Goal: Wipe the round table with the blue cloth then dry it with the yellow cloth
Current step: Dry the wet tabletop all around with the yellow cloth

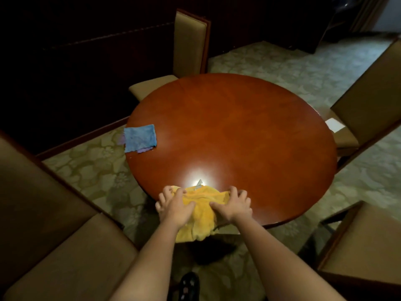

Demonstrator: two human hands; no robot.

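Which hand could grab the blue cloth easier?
The left hand. The blue cloth lies at the left edge of the round table, on that hand's side. The right hand would probably have to cross over the yellow cloth.

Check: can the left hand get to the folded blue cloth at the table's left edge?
Probably yes. Left hand presses the yellow cloth; only bare round wooden table lies between it and the folded blue cloth.
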